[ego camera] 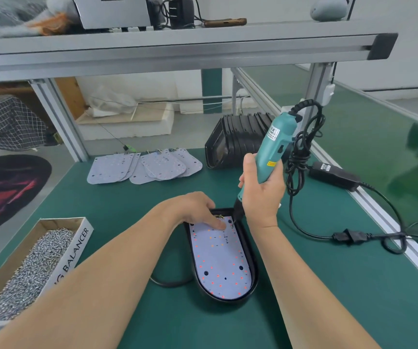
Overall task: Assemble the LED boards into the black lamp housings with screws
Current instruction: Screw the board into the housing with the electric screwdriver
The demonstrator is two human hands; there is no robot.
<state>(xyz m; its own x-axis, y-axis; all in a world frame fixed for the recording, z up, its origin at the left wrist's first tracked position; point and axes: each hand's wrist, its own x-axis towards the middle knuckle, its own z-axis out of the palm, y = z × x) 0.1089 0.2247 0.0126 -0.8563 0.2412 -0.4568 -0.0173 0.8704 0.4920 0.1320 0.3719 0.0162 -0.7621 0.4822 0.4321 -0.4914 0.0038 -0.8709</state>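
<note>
Green matting covers the table [328, 285], with an aluminium shelf [177, 44] overhead. Under both hands lies one black lamp housing [252, 258], open side up, with a pale LED board [219, 263] seated inside it. The left hand [197, 207] rests palm down over the housing's far end, its fingers [218, 222] loosely extended and one fingertip pressing on the board's far edge. Just right of that fingertip the bit of a teal electric screwdriver [273, 147] meets the board's far right corner; whether a screw sits under it I cannot tell. The right hand [263, 195] is wrapped tight around the screwdriver's lower body, holding it tilted, top leaning away and right. Its black cord [298, 162] hangs in a bundle just right of that hand, near a power adapter [333, 175]. Well left of the left fingers stands an open cardboard box of screws [26, 268]. Beyond the fingers, loose LED boards [147, 166] lie fanned in overlapping piles, and beside them, behind the screwdriver, is a row of nested black housings [233, 137].
</note>
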